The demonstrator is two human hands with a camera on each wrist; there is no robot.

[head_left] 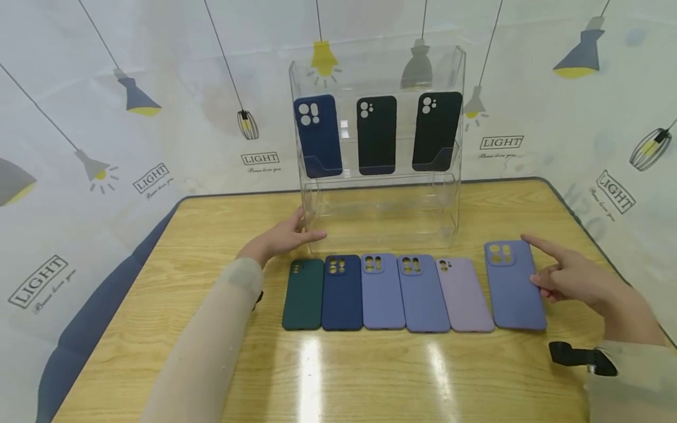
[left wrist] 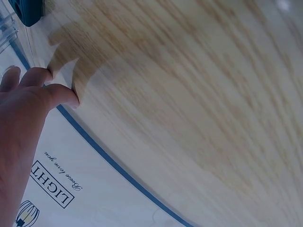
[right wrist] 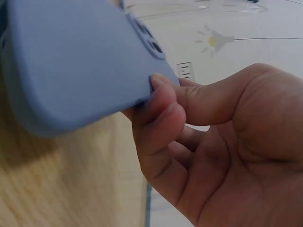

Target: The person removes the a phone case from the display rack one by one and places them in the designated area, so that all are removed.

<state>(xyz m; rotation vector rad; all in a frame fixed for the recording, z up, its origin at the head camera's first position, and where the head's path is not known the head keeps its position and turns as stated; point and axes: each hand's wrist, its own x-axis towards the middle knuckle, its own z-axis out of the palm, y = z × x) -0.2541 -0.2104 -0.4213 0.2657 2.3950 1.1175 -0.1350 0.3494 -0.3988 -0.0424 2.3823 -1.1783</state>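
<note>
My right hand (head_left: 579, 279) pinches the right edge of a periwinkle phone case (head_left: 514, 294), thumb against its rim, index finger stretched toward its top corner. In the right wrist view this case is tilted, with a gap beneath one end. My left hand (head_left: 285, 235) grips the lower left side of a clear display rack (head_left: 381, 239), its thumb in front and the other fingers at the side panel. Between the hands lies a row of phone cases: green (head_left: 304, 294), dark blue (head_left: 342, 294), two periwinkle ones (head_left: 383, 296) and a pale lilac one (head_left: 465, 296).
On the rack's upper tier stand a blue phone case (head_left: 319, 141) and two blackish ones (head_left: 376, 138). The wooden table (head_left: 391, 382) has a dark rim, and a lamp-patterned curtain (head_left: 201, 147) hangs behind it.
</note>
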